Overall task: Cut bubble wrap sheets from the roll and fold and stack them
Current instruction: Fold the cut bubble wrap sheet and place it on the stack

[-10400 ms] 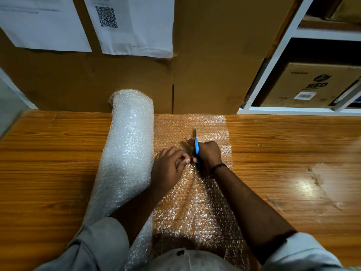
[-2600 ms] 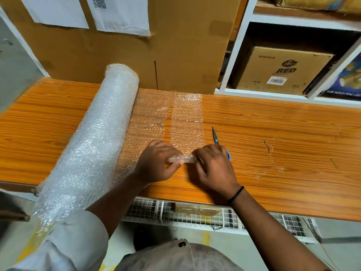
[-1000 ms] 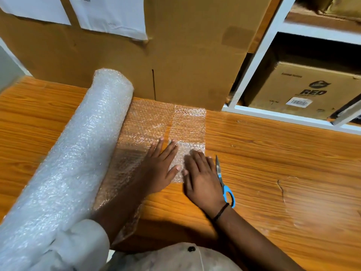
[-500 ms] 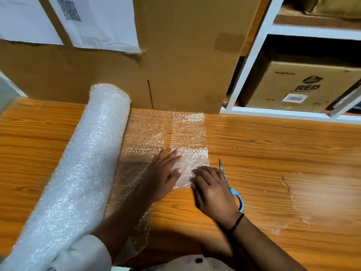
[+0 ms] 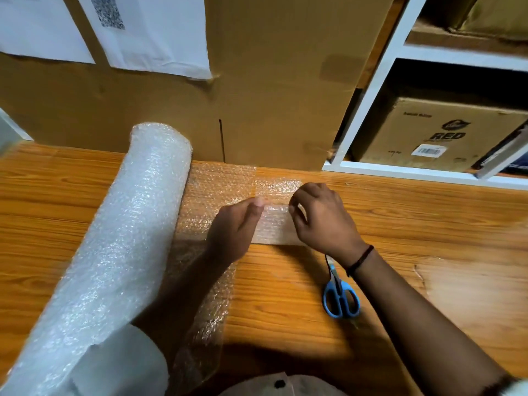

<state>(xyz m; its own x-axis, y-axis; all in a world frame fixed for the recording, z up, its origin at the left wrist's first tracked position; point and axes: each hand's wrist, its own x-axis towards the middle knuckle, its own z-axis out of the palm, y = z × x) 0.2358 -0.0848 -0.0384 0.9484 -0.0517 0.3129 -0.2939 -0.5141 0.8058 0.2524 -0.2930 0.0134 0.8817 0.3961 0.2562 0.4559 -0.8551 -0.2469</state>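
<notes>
wooden table against a cardboard wall with taped paper sheets, white shelving to the right holding a printed carton.

task thing: cut bubble wrap strip, partly folded, lying flat on the table at centre, just right of the unrolled sheet that still runs to the roll. the folded part sits between the two hands, and the strip's long axis runs away from the person toward the cardboard wall; its unfolded far part reaches on past the fingers.

left hand on the strip's left edge, fingers curled, thumb tip at the fold's far edge. right hand on the right edge, fingertips pinching that same far edge. hands apart, one each side, both closed on the wrap; neither looks nearer, roughly level.

judgement: mid-fold. next turn goes straight ahead along the long axis, so both hands need to travel forward together or the fold skews.

outward: roll lies long and diagonal on the left, near the left forearm, far end by the wall. blue-handled scissors lie on the table just under the right wrist, blades closed, not held. no finished stack visible.
</notes>
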